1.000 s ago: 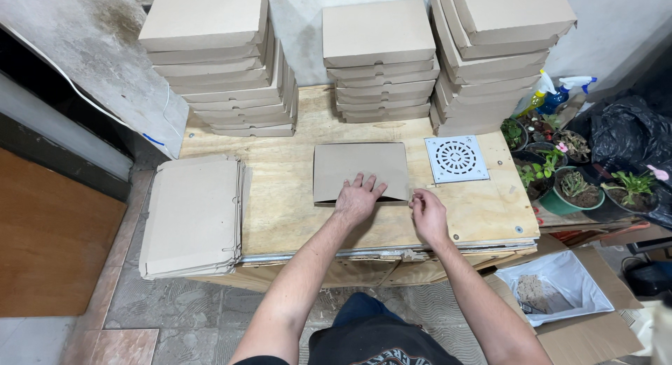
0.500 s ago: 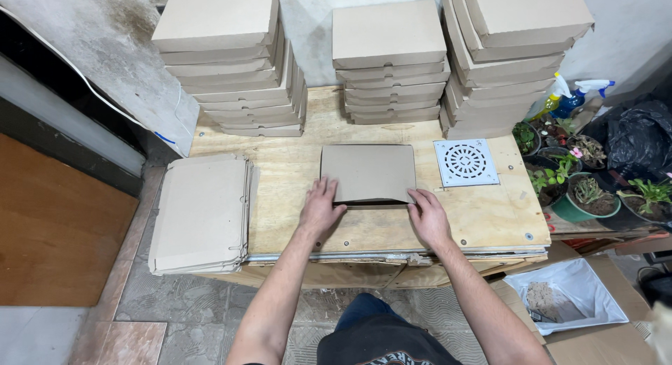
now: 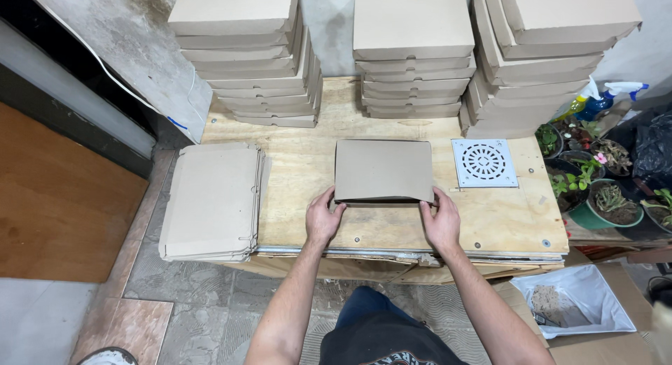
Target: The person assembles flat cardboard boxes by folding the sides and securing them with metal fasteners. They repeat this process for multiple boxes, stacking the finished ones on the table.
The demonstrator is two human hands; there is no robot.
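Observation:
A flat brown cardboard box (image 3: 383,169) lies in the middle of the wooden table (image 3: 308,162). My left hand (image 3: 323,216) grips its near left corner with the fingers curled on the edge. At the near right corner, my right hand (image 3: 441,221) holds the box the same way. A square white drain grate (image 3: 484,163) lies just right of the box.
Three tall stacks of folded cardboard boxes (image 3: 413,53) line the back of the table. A pile of flat unfolded cardboard sheets (image 3: 212,200) sits at the table's left end. Potted plants (image 3: 609,193) and spray bottles (image 3: 602,99) stand at the right; an open carton (image 3: 581,305) is on the floor.
The cardboard went from a loose flat sheet to a closed flat box. My left hand moved from its middle to the near left corner; my right hand stayed at the right.

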